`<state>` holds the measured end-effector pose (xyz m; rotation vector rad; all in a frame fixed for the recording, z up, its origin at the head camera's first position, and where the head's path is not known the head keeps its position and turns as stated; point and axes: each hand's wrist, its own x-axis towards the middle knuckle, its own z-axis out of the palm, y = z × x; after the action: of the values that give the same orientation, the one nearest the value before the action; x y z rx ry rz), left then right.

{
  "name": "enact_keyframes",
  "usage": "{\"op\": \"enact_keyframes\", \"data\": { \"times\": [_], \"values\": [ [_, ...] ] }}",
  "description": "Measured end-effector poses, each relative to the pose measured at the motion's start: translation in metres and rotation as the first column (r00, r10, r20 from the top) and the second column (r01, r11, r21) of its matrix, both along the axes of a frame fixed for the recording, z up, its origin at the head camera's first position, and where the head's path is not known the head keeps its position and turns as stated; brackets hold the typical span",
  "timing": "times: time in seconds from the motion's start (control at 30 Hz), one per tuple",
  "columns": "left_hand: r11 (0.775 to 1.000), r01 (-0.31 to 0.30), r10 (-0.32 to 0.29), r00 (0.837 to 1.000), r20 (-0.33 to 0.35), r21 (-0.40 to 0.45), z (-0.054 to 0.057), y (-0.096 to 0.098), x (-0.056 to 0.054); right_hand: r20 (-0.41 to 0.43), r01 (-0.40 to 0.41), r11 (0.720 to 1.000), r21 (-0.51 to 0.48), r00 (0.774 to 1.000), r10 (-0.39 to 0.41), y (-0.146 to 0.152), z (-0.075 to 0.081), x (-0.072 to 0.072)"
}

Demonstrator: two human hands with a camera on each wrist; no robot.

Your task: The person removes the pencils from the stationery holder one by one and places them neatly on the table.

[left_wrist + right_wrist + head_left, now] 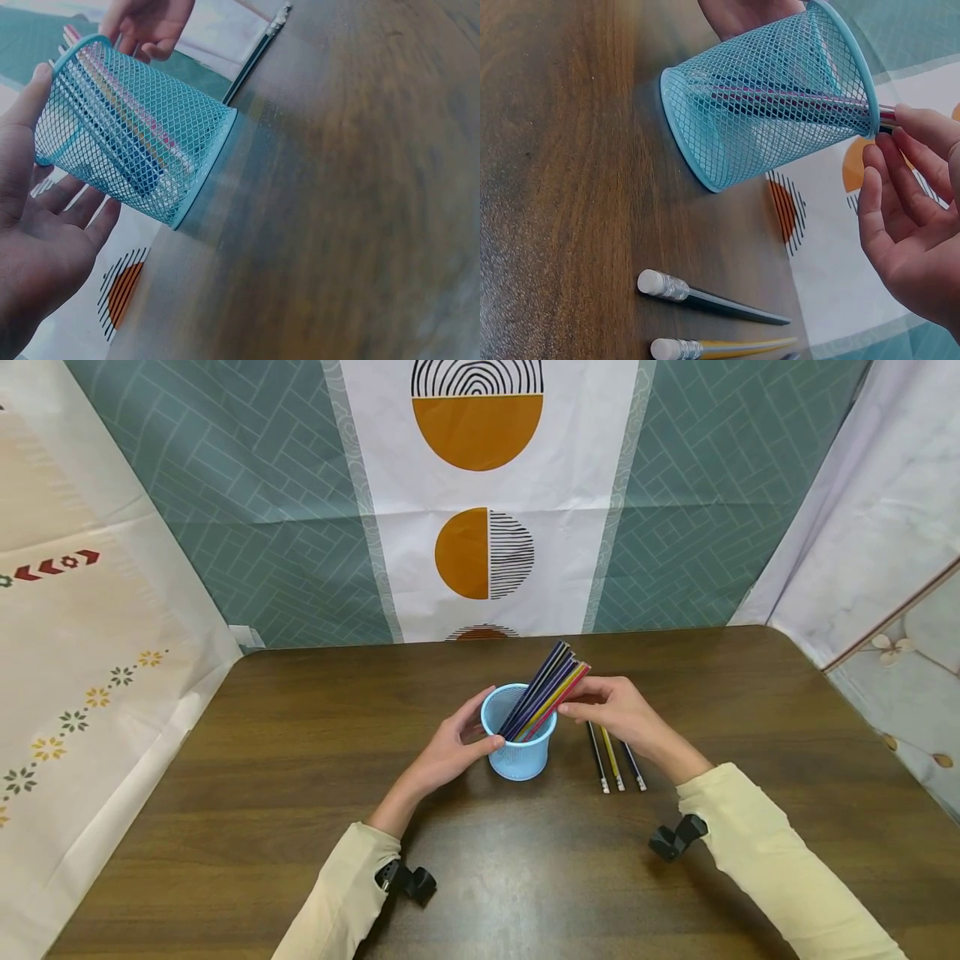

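A light-blue mesh pencil cup (519, 760) stands on the table with several pencils (542, 695) in it, dark, yellow and red ones leaning right. My left hand (450, 752) holds the cup from the left, thumb at the near rim and fingers round the far side. At the cup's right rim my right hand (618, 710) pinches the leaning pencils between thumb and fingers (900, 169); how many it grips is hidden. Just right of the cup lie three pencils, a black one (727, 304), a yellow one (742, 348) and a dark blue one (633, 767), white erasers toward me.
The brown wooden table (300, 793) runs back to a patterned cloth (285, 527) hanging behind it. Pale cloths hang at the left and right sides. A small black device (405, 881) sits on each sleeve cuff.
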<state>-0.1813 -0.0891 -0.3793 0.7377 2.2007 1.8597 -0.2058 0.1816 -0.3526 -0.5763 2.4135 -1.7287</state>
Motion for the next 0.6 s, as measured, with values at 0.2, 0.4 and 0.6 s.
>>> {"op": "enact_keyframes", "data": {
  "times": [0.2, 0.4, 0.6],
  "values": [
    [1.000, 0.006, -0.006, 1.000, -0.002, 0.002, 0.0112, 0.0008, 0.0073, -0.020, 0.013, 1.000, 0.010, 1.000, -0.013, -0.0014, -0.0015, 0.0001],
    [1.000, 0.003, -0.003, 1.000, -0.003, 0.002, 0.0104, 0.0001, 0.0072, -0.019, 0.035, 0.999, -0.003, 0.999, -0.035, -0.0045, -0.0011, 0.0011],
    [1.000, 0.007, -0.007, 1.000, -0.014, 0.004, 0.0102, 0.0005, 0.0064, -0.010, 0.063, 0.998, -0.011, 0.998, -0.063, -0.0072, -0.0008, 0.0009]
  ]
}}
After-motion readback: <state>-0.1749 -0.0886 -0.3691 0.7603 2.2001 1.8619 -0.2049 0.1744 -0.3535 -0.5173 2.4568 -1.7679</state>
